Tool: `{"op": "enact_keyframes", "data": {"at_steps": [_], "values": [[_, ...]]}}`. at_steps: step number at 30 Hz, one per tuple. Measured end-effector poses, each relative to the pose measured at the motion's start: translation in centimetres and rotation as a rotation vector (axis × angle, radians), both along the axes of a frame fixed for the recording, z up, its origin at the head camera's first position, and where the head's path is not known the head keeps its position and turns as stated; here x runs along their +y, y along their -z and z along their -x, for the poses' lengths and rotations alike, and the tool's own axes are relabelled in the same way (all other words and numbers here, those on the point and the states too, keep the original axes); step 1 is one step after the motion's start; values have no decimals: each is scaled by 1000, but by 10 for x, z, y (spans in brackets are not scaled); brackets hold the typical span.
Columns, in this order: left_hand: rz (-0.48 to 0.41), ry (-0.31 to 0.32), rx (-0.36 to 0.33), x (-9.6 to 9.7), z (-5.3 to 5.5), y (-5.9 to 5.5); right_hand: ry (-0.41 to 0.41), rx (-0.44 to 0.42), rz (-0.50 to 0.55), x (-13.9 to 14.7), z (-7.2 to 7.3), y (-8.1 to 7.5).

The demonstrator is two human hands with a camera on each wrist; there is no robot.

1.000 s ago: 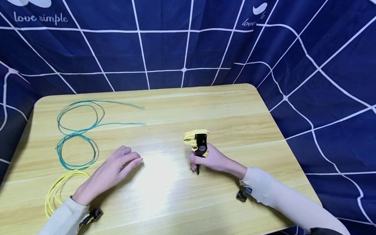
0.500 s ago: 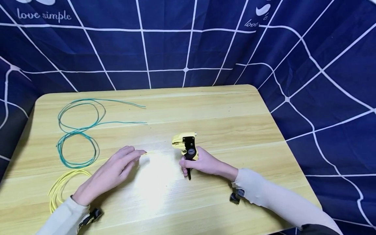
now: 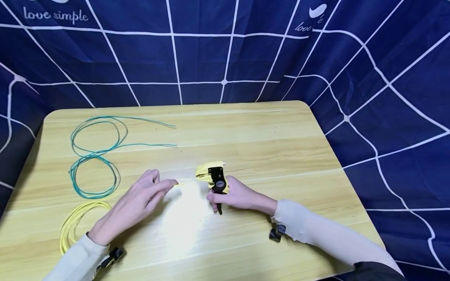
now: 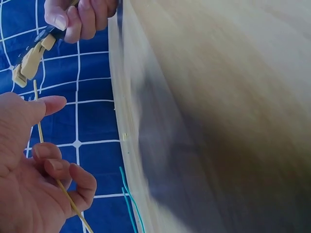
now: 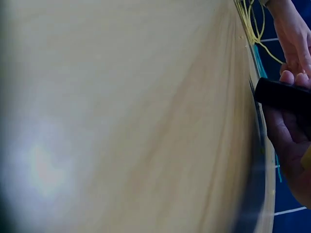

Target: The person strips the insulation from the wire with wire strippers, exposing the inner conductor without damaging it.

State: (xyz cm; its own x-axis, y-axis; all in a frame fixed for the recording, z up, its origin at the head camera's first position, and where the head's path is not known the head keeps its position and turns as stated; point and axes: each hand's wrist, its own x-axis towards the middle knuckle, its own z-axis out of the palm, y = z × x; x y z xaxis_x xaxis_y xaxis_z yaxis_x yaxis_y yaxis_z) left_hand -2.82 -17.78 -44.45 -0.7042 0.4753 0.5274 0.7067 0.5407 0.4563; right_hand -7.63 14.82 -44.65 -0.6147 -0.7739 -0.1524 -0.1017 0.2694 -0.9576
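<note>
In the head view my left hand [image 3: 135,205] pinches a yellow wire [image 3: 181,184] between thumb and forefinger, its free end poking out to the right. The wire [image 4: 41,133] runs across the palm in the left wrist view, the other fingers loosely bent around it. My right hand [image 3: 242,194] grips a yellow-and-black pistol-style wire stripper [image 3: 217,177] by its handles, nose facing left. A short gap separates that nose from the wire's tip. In the right wrist view the black handle [image 5: 282,94] sticks out of the fist. The wire's coil [image 3: 68,224] lies by the left forearm.
Two joined loops of green wire [image 3: 95,157] lie at the table's left, their ends pointing right. Blue curtains [image 3: 197,54] with white lines stand behind the wooden table [image 3: 263,136] and at its sides. Tiny yellow bits [image 4: 125,136] lie on the tabletop in the left wrist view.
My right hand has carried the wire stripper left, closer to the wire's end. The left hand has shifted slightly right, and the head view has tilted a little.
</note>
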Motion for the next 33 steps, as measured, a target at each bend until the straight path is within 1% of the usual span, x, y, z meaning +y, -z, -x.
{"op": "enact_keyframes", "data": {"at_steps": [2,4,10,14,19,23,28,33], "values": [[-3,-4,14,0,0,-1,-4,24,-16,-3,0,-1],[-13,-4,12,0,1,-1,-4,40,-25,-5,-1,-1],[-30,-17,11,1,1,-4,-12,63,-37,-11,-2,-1],[-56,-20,6,2,-1,-6,-31,49,-30,-16,-5,-1],[-62,-20,-41,3,-3,-7,-32,13,-23,-20,-7,-3],[-78,-23,-73,3,-3,-8,-28,2,-30,-22,-8,-4],[-103,-17,-68,1,-2,-8,-37,-26,-29,-25,-9,-3],[-94,-17,-68,2,-2,-7,-31,-37,-36,-27,-10,-2]]}}
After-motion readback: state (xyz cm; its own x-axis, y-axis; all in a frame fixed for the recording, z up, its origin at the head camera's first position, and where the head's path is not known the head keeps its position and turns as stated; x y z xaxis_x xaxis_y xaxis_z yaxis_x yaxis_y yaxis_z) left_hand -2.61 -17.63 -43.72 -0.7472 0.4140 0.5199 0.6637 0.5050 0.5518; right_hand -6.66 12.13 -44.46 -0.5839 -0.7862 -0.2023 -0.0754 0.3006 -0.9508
